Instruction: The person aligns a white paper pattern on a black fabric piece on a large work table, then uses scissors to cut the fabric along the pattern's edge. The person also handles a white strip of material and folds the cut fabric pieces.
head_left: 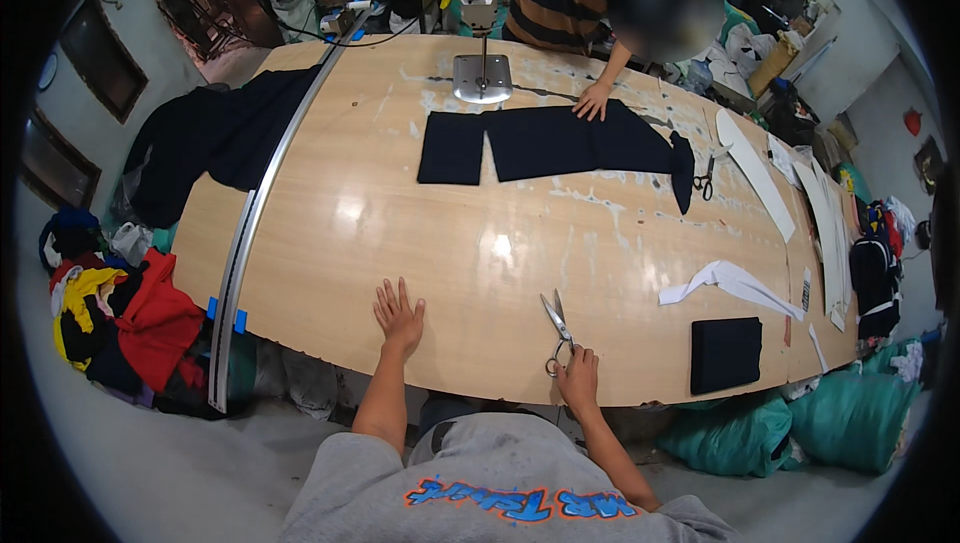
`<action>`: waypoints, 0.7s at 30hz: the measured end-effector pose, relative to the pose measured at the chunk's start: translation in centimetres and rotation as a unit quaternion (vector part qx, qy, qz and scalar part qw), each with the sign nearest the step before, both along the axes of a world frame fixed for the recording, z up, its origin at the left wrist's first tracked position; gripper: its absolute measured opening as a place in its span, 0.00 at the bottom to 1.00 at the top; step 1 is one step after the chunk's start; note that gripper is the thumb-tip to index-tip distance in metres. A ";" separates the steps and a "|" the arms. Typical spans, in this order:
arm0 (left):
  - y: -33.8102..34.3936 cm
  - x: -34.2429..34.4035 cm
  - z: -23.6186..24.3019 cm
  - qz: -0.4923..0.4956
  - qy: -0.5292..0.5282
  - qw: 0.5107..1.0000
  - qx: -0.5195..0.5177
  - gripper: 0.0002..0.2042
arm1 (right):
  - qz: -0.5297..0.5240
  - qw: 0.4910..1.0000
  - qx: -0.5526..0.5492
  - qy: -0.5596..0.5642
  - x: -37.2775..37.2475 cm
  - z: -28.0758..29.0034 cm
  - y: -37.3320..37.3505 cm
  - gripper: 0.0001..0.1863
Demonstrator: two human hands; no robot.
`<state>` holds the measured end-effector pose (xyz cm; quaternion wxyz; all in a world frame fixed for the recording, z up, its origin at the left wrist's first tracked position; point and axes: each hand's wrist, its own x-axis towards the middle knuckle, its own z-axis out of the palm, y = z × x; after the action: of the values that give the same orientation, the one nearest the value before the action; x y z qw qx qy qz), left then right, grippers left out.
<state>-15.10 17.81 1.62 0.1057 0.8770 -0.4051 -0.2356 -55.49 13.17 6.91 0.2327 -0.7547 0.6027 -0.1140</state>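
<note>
My left hand point(400, 321) lies flat on the wooden table point(330, 263), fingers spread, with nothing in it. Near the table's front edge, my right hand point(579, 380) is closed at the handle rings of a pair of metal scissors point(557, 317). The blades point away from me and rest on or just above the tabletop. Dark navy cloth pieces point(545, 146) are laid out across the far middle. Another person's hand point(594, 101) presses on them from the opposite side. A folded dark cloth point(725, 355) sits to the right of my right hand.
A cutting machine's base plate point(483, 78) stands at the far side. A metal rail point(262, 183) crosses the left, beside draped dark cloth point(215, 133). On the right are black-handled scissors point(706, 186), a white strip point(730, 283) and long pale patterns point(755, 178). Green sacks point(735, 433) stand below.
</note>
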 end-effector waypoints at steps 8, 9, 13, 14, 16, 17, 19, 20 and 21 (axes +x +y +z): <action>-0.1 0.2 0.5 0.009 -0.004 1.000 -0.009 0.39 | -0.046 0.999 -0.008 -0.003 1.3 -0.4 0.9 0.30; -0.5 0.3 0.4 0.015 -0.016 0.999 -0.029 0.38 | -0.057 0.998 -0.017 -0.001 1.6 -0.4 1.0 0.30; -3.6 1.3 2.7 -0.046 -0.015 0.979 -0.201 0.31 | -0.108 0.992 -0.069 0.006 3.9 -0.1 1.6 0.30; -5.9 2.0 3.2 -0.081 -0.016 0.965 -0.248 0.29 | -0.129 0.989 -0.075 0.008 4.8 -0.2 1.9 0.31; -11.2 3.9 4.2 -0.141 -0.008 0.933 -0.332 0.26 | -0.160 0.982 -0.094 0.015 6.4 -0.2 1.4 0.33; -14.0 5.3 4.2 -0.171 -0.002 0.916 -0.362 0.25 | -0.185 0.977 -0.096 0.035 7.4 -0.3 1.0 0.33; -19.9 7.2 4.3 -0.210 -0.001 0.900 -0.382 0.25 | -0.236 0.964 -0.099 0.076 9.4 -0.5 0.3 0.32; -22.8 8.3 4.3 -0.225 -0.001 0.892 -0.391 0.25 | -0.272 0.954 -0.098 0.078 10.3 -1.1 -0.1 0.31; -25.5 9.3 4.2 -0.239 0.000 0.884 -0.401 0.26 | -0.308 0.943 -0.097 0.083 11.0 -1.9 -0.6 0.30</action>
<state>-5.83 -7.70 5.82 0.3885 0.6364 -0.6626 -0.0712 -44.49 12.62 5.01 0.0611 -0.5584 0.8085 -0.1754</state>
